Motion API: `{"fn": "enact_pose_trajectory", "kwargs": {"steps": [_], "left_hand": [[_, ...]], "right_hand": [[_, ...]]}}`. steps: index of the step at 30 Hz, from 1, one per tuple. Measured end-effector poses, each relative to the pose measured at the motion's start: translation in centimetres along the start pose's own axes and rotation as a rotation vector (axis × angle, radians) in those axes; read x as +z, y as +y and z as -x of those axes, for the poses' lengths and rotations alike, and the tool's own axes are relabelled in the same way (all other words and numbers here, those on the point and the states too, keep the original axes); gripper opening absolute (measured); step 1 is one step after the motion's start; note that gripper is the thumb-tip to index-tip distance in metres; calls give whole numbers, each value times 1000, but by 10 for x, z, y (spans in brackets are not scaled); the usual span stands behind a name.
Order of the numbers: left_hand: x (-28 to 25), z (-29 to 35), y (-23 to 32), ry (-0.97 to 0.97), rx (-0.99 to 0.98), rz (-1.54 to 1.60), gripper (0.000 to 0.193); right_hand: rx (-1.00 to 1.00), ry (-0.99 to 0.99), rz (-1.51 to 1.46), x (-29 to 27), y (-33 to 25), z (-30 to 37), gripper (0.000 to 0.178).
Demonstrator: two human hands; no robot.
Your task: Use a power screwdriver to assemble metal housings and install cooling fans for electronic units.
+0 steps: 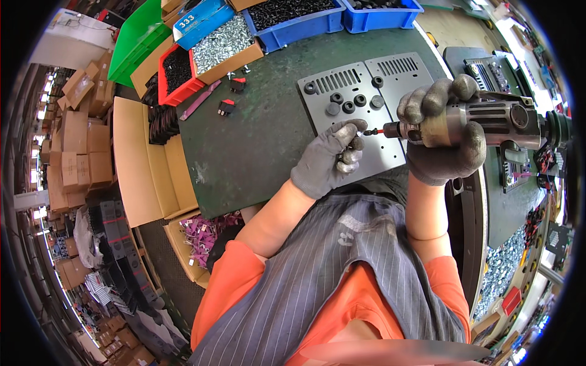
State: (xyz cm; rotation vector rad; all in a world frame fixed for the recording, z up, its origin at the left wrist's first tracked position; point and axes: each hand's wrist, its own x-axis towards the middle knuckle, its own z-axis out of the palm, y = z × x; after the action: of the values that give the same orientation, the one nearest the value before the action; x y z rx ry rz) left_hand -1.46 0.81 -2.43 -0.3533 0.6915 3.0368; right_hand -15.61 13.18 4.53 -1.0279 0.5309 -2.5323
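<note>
My right hand [448, 157], in a grey glove, is closed around a power screwdriver [497, 116] held level with its tip to the left. My left hand [323, 160], also gloved, has its fingers curled, thumb and forefinger pinched beside the driver bit [379, 131]. A small silvery bit shows at that pinch; I cannot make out what it is. Beneath both hands lie two grey slotted metal panels [390, 152], side by side. Several round black rubber feet [348, 107] are scattered on them.
Along the table's [244, 158] far edge stand a red bin [177, 76] of black parts, a carton of silver screws [223, 46] and blue bins [299, 27]. Small black-and-red switches [226, 107] lie to the left. An open carton [140, 158] stands by the left edge.
</note>
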Motion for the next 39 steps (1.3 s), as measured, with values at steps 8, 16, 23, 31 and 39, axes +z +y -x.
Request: {"fn": "enact_pose_trajectory", "kwargs": {"steps": [8,16,23,31,39], "left_hand": [[2,0,3,-26,-61,-28,26],[1,3,14,31,-225,-188,44],[-13,-45,109,20,319,-2007,33],[6,-95,128,-136,-20,-2438,32],[1,-135,91,163,184,-2092,33]], "right_hand": [[53,-113,-35,2,2,1,45],[62,-8,-17,-13,-3,4,51],[94,173,-39,-49,-10,-13,52],[86,267,195,-63,16,-39,54],[85,262,513,-75,63,-91,44]]}}
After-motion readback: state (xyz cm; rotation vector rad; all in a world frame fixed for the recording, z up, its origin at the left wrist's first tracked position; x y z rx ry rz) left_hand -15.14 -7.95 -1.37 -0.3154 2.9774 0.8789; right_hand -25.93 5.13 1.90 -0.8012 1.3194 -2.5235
